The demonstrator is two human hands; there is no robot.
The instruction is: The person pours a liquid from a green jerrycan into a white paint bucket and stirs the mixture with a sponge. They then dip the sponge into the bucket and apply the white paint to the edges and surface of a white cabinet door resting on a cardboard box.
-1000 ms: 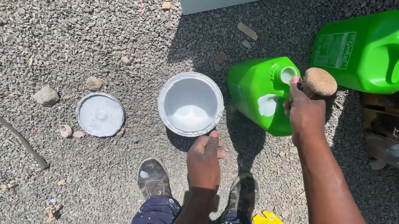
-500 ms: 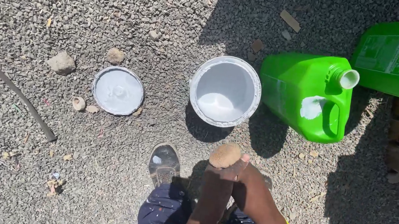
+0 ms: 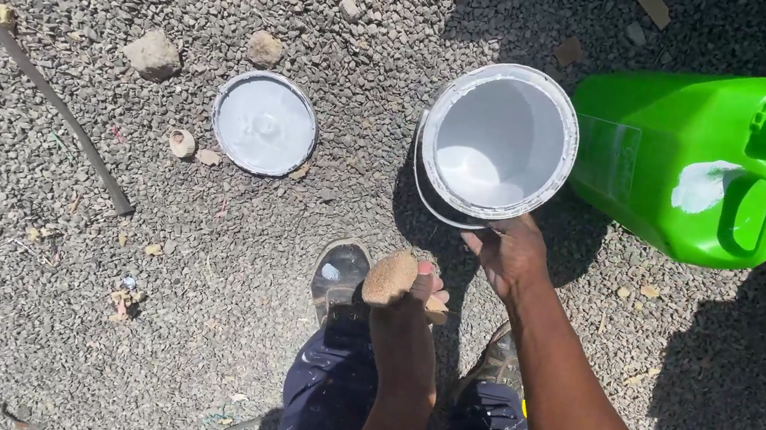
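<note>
Two hands: both the person's own, seen from above over paint-spattered trousers and shoes.
Left hand (image 3: 407, 289): fingers clenched round a small tan, rough-looking lump (image 3: 391, 277) — a sponge or stone, I cannot tell which — held above the left shoe (image 3: 340, 274).
Right hand (image 3: 511, 254): its grip is closed on the near rim of the white bucket (image 3: 498, 144), fingers at the edge closest to the body.
Bucket: mouth facing up toward the camera, a little white paint pooled inside; it lies straight ahead of the right hand, touching it, and ahead and to the right of the left hand, apart from it. The right hand is plainly the nearer one.
Lid (image 3: 264, 123): round, white-coated, flat on the gravel (image 3: 37, 295), well to the left of the bucket, apart from both hands.
Green jug (image 3: 685, 159): on its side just right of the bucket, open white spout pointing right — long axis running left to right.
Elsewhere: a dark rod (image 3: 55, 105) lying aslant at far left, and a few stones (image 3: 153, 53) near the lid.
</note>
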